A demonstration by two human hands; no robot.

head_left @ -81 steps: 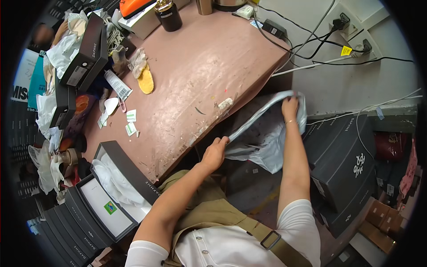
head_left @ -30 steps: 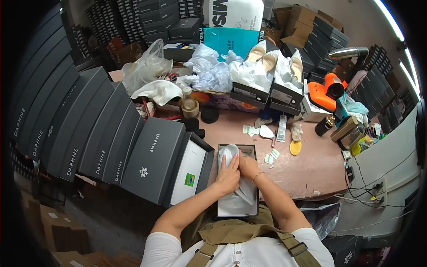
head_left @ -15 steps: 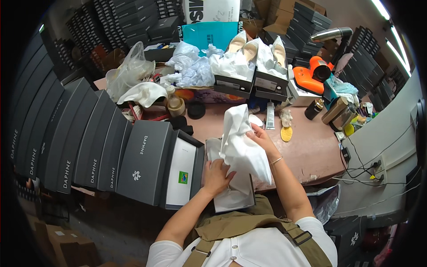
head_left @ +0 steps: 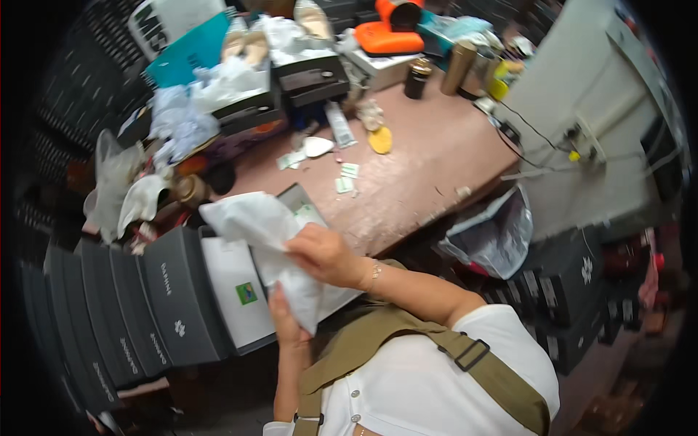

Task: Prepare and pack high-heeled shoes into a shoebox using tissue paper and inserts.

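both hands now lift crumpled white tissue paper (head_left: 265, 232) clear of open grey shoebox (head_left: 305, 211); right hand (head_left: 323, 254) fingers clamped on it; left hand (head_left: 287, 320) grips beneath.

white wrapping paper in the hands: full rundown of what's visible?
The white paper is a crumpled, thin, tissue-like sheet, bunched and creased, held up over the open shoe box at the table's near edge. The right hand grips its upper right side; the left hand holds it from below. Its top left corner juts out free. No print shows on it.
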